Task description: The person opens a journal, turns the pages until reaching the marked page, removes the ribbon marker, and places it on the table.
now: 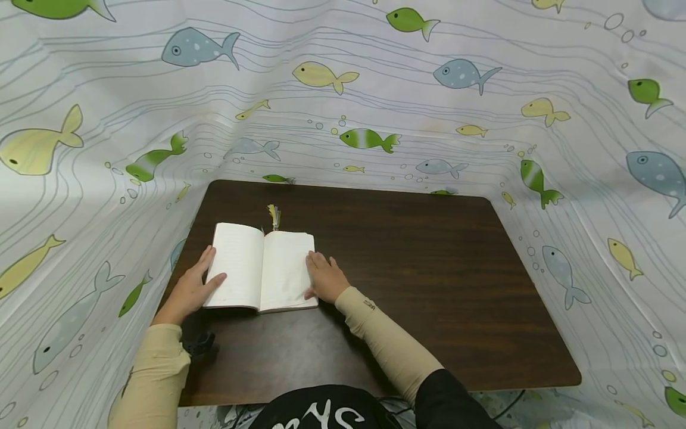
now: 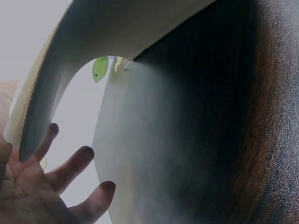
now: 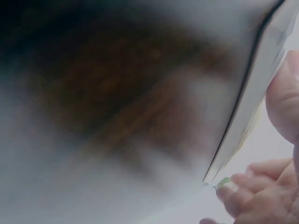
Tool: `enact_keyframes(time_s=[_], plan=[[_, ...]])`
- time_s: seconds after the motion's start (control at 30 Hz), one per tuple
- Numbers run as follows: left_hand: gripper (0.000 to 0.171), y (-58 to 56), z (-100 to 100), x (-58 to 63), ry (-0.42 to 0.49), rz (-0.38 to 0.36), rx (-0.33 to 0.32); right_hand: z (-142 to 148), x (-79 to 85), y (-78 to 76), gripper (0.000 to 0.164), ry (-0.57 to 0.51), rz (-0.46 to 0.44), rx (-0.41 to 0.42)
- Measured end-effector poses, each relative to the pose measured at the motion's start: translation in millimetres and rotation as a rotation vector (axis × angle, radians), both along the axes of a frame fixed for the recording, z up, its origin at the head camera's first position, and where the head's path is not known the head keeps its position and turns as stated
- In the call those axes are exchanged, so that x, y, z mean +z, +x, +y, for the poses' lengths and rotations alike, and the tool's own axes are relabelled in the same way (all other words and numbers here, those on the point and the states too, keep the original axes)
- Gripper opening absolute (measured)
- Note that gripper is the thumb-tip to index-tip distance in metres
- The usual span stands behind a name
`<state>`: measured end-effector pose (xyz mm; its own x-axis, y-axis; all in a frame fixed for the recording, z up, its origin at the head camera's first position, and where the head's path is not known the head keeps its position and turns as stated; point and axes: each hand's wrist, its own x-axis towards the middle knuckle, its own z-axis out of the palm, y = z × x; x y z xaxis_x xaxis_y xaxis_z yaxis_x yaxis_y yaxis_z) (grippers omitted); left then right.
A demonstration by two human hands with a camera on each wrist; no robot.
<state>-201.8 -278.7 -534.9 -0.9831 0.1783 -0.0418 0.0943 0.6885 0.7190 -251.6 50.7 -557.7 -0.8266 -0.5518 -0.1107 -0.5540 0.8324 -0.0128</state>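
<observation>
An open notebook (image 1: pixel 236 268) with blank-looking pages lies on the left part of the dark brown table. My left hand (image 1: pixel 194 286) holds its left edge, thumb over the page. In the left wrist view that side of the notebook (image 2: pixel 70 60) stands off the tabletop, and several fingers of the left hand (image 2: pixel 56 182) spread beneath it. My right hand (image 1: pixel 327 277) rests along the right edge, fingers on the page's border. The right wrist view shows the thumb (image 3: pixel 282 100) of that hand against the page block (image 3: pixel 250 100).
The brown wooden table (image 1: pixel 418 286) extends to the right. A yellow and grey tassel (image 1: pixel 274 217) sticks out from the notebook's top. Fish-print cloth (image 1: pixel 364 101) surrounds the table behind and at both sides. A black device (image 1: pixel 198 343) sits by the left wrist.
</observation>
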Motion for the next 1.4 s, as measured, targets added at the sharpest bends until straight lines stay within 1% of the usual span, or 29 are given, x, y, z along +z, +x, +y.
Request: enact_keyframes(time_s=[0.07, 0.13, 0.2, 0.3, 0.4, 0.5, 0.63, 0.67, 0.73, 0.8, 0.83, 0.87, 0.93, 0.97, 1.03, 1.07, 1.13, 1.2, 1.3, 1.4], plan=[[0.079, 0.3, -0.5, 0.1, -0.003, 0.000, -0.001, -0.8, -2.4, -0.3, 0.108, -0.009, -0.030, -0.063], [0.079, 0.5, -1.4, -0.6, -0.007, 0.000, -0.001, -1.6, -3.4, -0.6, 0.112, -0.022, -0.042, -0.102], [0.079, 0.7, -2.1, -1.2, -0.008, -0.002, -0.001, -1.9, -3.8, -1.2, 0.111, -0.048, -0.053, -0.108], [0.079, 1.2, -2.2, -0.4, -0.006, -0.007, -0.002, -4.0, 0.1, -1.9, 0.108, -0.139, -0.093, -0.074], [0.077, 1.7, -1.7, 1.8, 0.003, -0.012, -0.006, -10.5, 8.3, -2.1, 0.104, -0.275, -0.182, -0.023], [0.075, 2.3, -2.2, 3.4, 0.020, -0.019, -0.005, -21.1, 19.4, 1.1, 0.097, -0.488, -0.314, 0.033], [0.071, 2.4, -2.9, 3.9, 0.049, -0.038, -0.003, -36.9, 26.7, 11.3, 0.090, -0.749, -0.471, 0.104], [0.070, 2.0, -2.9, 3.9, 0.054, -0.041, -0.002, -41.0, 27.2, 14.1, 0.090, -0.795, -0.498, 0.120], [0.067, 0.8, -2.5, 3.9, 0.062, -0.045, 0.004, -49.1, 27.5, 19.5, 0.091, -0.838, -0.526, 0.156], [0.064, -0.6, -1.8, 4.4, 0.072, -0.038, 0.016, -56.7, 26.6, 23.9, 0.095, -0.840, -0.538, 0.193], [0.062, -1.3, -1.4, 4.7, 0.071, -0.036, 0.024, -60.2, 26.1, 25.8, 0.098, -0.820, -0.533, 0.207], [0.061, -2.0, -0.8, 5.2, 0.074, -0.031, 0.030, -63.5, 24.4, 27.3, 0.098, -0.775, -0.514, 0.225], [0.059, -2.6, -0.2, 5.9, 0.088, -0.021, 0.041, -68.9, 21.5, 30.5, 0.091, -0.679, -0.484, 0.257], [0.059, -2.5, 0.0, 6.2, 0.098, -0.019, 0.045, -71.5, 19.6, 31.8, 0.085, -0.635, -0.475, 0.269], [0.059, -1.8, 0.2, 6.6, 0.114, -0.022, 0.052, -76.3, 15.9, 34.1, 0.073, -0.536, -0.430, 0.299], [0.059, -1.4, 0.1, 6.7, 0.119, -0.023, 0.055, -78.2, 13.9, 35.0, 0.070, -0.494, -0.407, 0.314], [0.061, -0.8, -0.5, 6.2, 0.105, -0.026, 0.058, -81.3, 11.8, 36.4, 0.067, -0.443, -0.380, 0.331], [0.066, -0.6, -1.3, 5.3, 0.069, -0.029, 0.057, -82.9, 10.3, 36.9, 0.068, -0.412, -0.346, 0.347], [0.076, -0.5, -2.3, 3.1, 0.013, -0.026, 0.047, -81.8, 9.8, 35.9, 0.066, -0.406, -0.333, 0.353], [0.078, 0.0, -2.9, 1.2, -0.004, -0.012, 0.042, -75.5, 7.7, 31.4, 0.062, -0.393, -0.311, 0.339]])
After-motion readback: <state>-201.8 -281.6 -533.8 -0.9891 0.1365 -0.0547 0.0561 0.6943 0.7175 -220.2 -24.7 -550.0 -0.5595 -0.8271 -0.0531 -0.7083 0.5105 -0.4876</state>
